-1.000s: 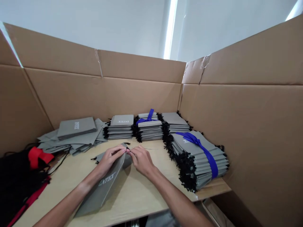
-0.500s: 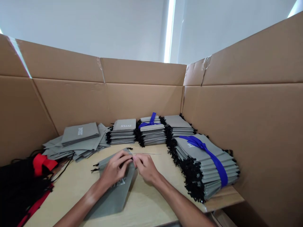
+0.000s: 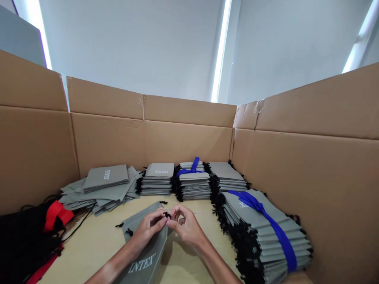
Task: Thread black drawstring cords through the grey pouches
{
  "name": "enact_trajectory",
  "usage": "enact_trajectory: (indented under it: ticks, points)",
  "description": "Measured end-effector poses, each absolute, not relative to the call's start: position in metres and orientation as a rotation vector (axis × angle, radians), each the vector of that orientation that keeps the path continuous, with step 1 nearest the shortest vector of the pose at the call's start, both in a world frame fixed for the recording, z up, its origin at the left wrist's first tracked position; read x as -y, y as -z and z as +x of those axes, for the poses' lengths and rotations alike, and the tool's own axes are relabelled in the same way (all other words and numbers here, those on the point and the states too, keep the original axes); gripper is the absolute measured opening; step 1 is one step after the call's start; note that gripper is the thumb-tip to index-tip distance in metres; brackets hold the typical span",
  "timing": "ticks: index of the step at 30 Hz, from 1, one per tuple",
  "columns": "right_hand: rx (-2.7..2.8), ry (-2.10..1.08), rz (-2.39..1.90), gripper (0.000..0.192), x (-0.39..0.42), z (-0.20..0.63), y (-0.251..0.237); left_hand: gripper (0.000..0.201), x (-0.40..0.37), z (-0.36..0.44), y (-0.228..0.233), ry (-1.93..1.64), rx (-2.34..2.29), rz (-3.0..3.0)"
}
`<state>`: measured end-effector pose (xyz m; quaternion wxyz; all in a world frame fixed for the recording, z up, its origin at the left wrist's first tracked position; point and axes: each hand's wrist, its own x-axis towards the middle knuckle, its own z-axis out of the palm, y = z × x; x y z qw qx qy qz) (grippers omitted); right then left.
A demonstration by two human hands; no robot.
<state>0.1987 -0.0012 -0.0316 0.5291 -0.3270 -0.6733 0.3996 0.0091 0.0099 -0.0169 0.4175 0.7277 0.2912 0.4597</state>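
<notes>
A grey INTEX drawstring pouch (image 3: 145,252) lies on the wooden table (image 3: 97,244) in front of me. My left hand (image 3: 149,228) and my right hand (image 3: 186,227) meet over its far end. Both pinch the black drawstring (image 3: 167,215) between thumb and fingertips. A thin metal needle (image 3: 195,213) sticks out to the right beyond my right hand, and its near end is hidden by my fingers.
Stacks of grey pouches stand at the back (image 3: 156,179), two bundles tied with blue ribbon (image 3: 192,167) (image 3: 266,225). A loose pile (image 3: 100,187) lies at the left. Black cords with red cloth (image 3: 56,213) are at the far left. Cardboard walls (image 3: 310,173) surround the table.
The camera has tilted up, so hands and stacks sit lower in view. Both hands have closed together on the black cord at the pouch's far end.
</notes>
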Motion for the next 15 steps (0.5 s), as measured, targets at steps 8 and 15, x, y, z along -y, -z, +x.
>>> enact_trajectory:
  ticks: [8,15]
  points:
    - [1.546,-0.873,-0.854,0.045,-0.002,0.189,0.042,0.048,-0.017,0.007,0.026,-1.331,-0.897,2.042]
    - [1.57,-0.701,-0.943,0.025,0.0,0.187,0.047,0.025,-0.014,0.003,0.029,-1.607,-0.99,2.479]
